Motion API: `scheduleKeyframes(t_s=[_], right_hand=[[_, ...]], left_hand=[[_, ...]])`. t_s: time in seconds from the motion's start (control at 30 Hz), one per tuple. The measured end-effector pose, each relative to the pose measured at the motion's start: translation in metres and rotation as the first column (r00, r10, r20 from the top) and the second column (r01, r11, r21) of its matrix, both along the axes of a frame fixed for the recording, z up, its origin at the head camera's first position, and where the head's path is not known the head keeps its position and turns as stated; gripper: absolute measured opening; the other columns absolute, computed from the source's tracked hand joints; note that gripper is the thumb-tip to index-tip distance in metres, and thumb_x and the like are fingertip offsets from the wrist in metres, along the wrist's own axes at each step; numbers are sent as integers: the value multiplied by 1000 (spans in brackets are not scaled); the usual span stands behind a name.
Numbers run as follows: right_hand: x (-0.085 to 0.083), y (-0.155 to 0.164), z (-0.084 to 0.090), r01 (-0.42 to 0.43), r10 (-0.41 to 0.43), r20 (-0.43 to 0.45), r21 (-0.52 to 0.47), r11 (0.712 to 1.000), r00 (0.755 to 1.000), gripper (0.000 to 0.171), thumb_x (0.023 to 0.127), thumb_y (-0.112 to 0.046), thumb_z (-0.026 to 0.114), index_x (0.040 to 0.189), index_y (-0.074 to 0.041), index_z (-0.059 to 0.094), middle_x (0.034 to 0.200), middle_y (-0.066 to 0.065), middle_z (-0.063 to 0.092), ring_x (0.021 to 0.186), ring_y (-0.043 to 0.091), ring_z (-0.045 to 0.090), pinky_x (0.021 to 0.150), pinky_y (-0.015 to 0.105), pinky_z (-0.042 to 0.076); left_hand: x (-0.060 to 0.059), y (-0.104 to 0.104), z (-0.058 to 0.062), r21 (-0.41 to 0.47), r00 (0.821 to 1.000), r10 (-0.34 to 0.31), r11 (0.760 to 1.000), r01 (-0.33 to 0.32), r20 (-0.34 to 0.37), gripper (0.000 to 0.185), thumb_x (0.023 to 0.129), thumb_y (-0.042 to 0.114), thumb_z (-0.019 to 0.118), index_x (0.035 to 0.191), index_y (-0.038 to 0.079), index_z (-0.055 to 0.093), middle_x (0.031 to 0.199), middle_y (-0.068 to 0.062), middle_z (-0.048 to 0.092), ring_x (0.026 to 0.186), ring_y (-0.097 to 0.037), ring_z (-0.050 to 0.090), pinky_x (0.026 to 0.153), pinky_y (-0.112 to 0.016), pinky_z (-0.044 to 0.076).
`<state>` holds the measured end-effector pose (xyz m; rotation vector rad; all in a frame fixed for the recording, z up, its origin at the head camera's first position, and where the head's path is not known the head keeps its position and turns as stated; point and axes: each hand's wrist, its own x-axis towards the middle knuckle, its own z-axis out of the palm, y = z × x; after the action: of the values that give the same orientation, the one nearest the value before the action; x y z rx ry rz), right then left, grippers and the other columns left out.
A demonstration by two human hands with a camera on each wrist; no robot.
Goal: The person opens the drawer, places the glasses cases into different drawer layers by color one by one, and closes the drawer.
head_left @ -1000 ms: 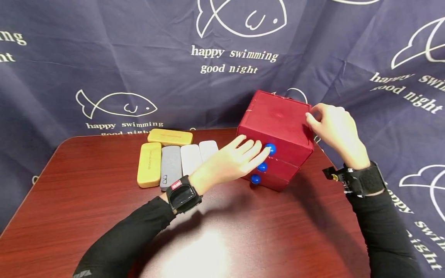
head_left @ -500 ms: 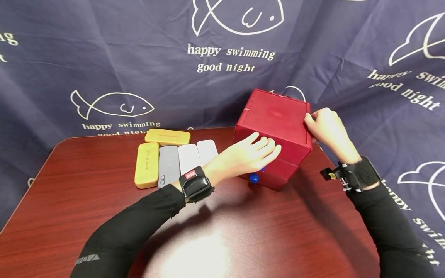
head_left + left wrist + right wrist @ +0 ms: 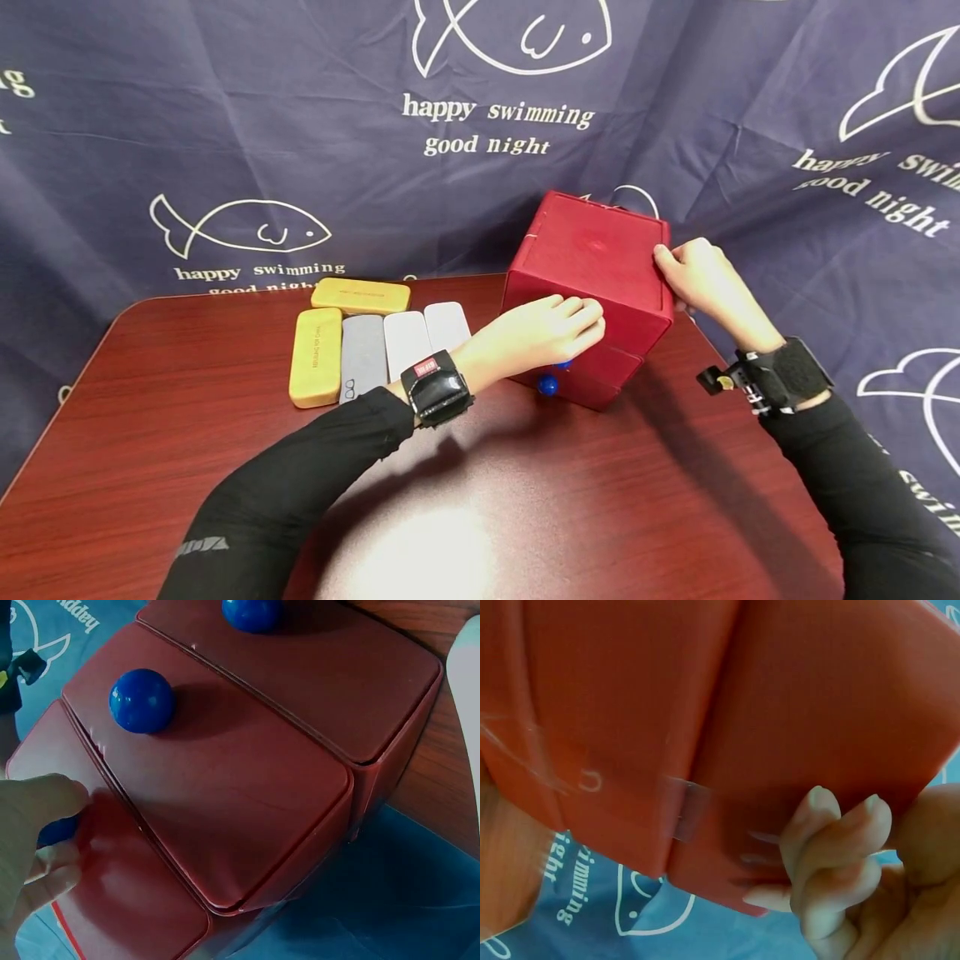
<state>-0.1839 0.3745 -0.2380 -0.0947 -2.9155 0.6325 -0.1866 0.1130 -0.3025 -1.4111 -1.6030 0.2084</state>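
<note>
A red drawer box (image 3: 592,237) with three stacked drawers stands at the table's back right, turned at an angle. My left hand (image 3: 536,333) is at its front and pinches the blue knob (image 3: 56,831) of the top drawer between thumb and fingers. In the head view that hand hides this knob. The middle knob (image 3: 142,700) and the bottom knob (image 3: 547,385) are round and blue too. At the right side of the box, my right hand (image 3: 705,279) holds the top edge, thumb above. Its curled fingers (image 3: 840,840) lie against the side wall. All drawers look closed.
Left of the box lie two yellow glasses cases (image 3: 316,358), a grey glasses case (image 3: 363,354) and two white cases (image 3: 407,337). A blue curtain (image 3: 262,167) with fish prints hangs behind the brown table (image 3: 660,525).
My left hand has moved right over the top knob, and its fingers have curled around it. The right thumb has settled on the box's top edge. The box stays in place.
</note>
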Motion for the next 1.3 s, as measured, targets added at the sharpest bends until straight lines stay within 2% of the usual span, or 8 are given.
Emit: scheduleKeyframes(t_s=[0.13,0.37,0.47,0.6,0.73,1.03,1.3], right_hand=[[-1,0,-2,0,0,-8,-14,1000,1000,52,100,-29,37,54,-9,52,40,0,54,32,12,54,42,31,42],[-1,0,-4,7,-6,-54,23,1000,999,52,99,-28,37,50,-12,47,37,-7,44,32,13,48,43,32,39],[0,0,-5,5,-4,-50,22,1000,999,51,98,-28,37,52,-11,48,38,-3,48,34,16,52,44,32,40],[1,-1,-5,7,-7,-42,-5,1000,999,49,98,-27,36,54,-9,51,41,1,52,35,19,55,43,33,42],[1,-1,-6,7,-7,-37,-10,1000,999,51,99,-28,35,55,-9,52,39,0,51,36,21,55,44,33,42],[2,2,-8,11,-12,-26,-14,1000,1000,53,100,-29,32,56,-8,53,42,2,54,38,24,58,45,33,43],[1,2,-9,2,-2,-39,-6,1000,999,54,101,-29,32,55,-8,53,41,0,52,38,23,56,44,34,42]], left_hand=[[-2,2,0,1,1000,-6,1000,6,29,24,102,5,41,111,11,62,110,-5,63,93,-19,64,74,-25,53],[0,11,4,-43,988,7,999,0,156,17,99,9,47,109,12,61,106,-4,62,94,-19,65,77,-29,54],[1,12,6,-67,986,29,998,-18,162,17,98,10,49,109,13,61,106,-4,62,89,-18,64,77,-29,54],[5,10,7,-65,991,34,998,-26,126,15,100,9,49,107,13,61,102,-1,61,80,-15,61,72,-26,52],[11,6,4,-32,996,18,999,-15,84,15,101,6,49,105,14,61,99,1,59,73,-13,57,67,-23,49],[24,3,-1,64,997,-56,997,53,51,19,95,-1,46,93,13,58,89,2,56,66,-11,51,61,-22,44],[37,-5,-2,84,999,-52,995,53,-13,17,96,0,48,91,14,58,89,2,57,66,-10,51,60,-20,43]])
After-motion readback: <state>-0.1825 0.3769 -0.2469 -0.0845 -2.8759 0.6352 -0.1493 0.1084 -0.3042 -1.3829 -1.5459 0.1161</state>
